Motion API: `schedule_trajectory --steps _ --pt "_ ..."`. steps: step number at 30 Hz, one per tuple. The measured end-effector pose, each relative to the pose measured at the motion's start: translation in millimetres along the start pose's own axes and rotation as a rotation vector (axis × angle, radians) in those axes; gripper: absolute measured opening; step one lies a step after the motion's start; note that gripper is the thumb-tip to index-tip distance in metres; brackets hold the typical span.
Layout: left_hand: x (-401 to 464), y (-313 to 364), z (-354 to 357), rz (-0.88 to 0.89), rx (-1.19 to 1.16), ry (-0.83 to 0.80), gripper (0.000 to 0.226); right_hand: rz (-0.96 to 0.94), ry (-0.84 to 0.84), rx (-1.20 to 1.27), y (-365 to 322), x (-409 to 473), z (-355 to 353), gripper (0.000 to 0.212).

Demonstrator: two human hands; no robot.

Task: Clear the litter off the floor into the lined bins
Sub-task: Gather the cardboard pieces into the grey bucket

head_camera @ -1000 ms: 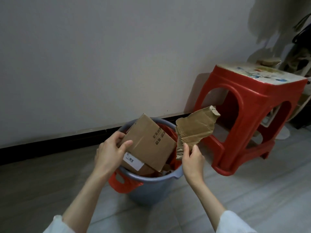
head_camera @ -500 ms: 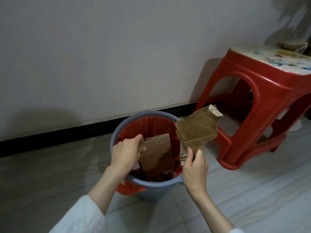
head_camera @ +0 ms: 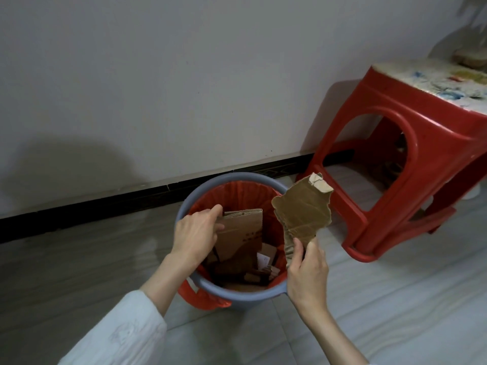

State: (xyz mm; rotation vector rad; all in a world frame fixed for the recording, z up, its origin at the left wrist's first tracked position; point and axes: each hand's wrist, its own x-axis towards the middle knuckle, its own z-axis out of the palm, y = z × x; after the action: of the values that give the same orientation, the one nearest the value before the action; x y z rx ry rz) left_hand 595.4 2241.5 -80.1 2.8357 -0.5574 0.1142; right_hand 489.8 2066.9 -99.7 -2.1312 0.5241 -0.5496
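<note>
our left hand (head_camera: 196, 233) presses the cardboard box (head_camera: 241, 237) down inside the red-lined bin (head_camera: 229, 293) – likely to make room – while our right hand (head_camera: 307, 270) pinches the torn cardboard scrap (head_camera: 303, 212) upright over the rim, ready to drop

Bin (head_camera: 184, 206) stands before the wall (head_camera: 184, 75), stool (head_camera: 395, 180) to its right.
</note>
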Motion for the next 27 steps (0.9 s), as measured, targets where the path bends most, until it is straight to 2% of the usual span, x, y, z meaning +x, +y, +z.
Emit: schedule_trajectory --steps 3,7,14,17,19,22,27 --pt "6.2 -2.2 -1.7 -0.056 -0.055 0.019 0.013 -0.009 -0.014 -0.010 -1.7 0.4 -0.8 0.007" --pt "12.5 4.4 -0.3 0.029 0.012 -0.102 0.015 0.011 -0.005 -0.013 -0.5 0.7 1.0 0.007" --pt "16.6 18.2 14.9 0.082 0.040 -0.191 0.007 0.013 -0.009 -0.040 1.4 1.4 2.6 0.010" --pt "20.8 21.4 8.4 0.091 0.010 -0.147 0.011 -0.003 0.021 -0.061 4.2 1.8 4.4 0.024" --pt "20.4 19.6 4.8 0.075 0.009 -0.142 0.014 0.000 0.031 -0.059 4.1 2.2 4.1 0.024" --pt "9.9 19.9 11.6 0.054 0.048 -0.242 0.016 0.016 0.002 -0.054 1.8 1.5 1.8 0.016" --pt "15.0 27.9 30.7 -0.044 -0.002 -0.408 0.024 0.018 -0.006 -0.071 0.0 2.6 1.7 0.017"
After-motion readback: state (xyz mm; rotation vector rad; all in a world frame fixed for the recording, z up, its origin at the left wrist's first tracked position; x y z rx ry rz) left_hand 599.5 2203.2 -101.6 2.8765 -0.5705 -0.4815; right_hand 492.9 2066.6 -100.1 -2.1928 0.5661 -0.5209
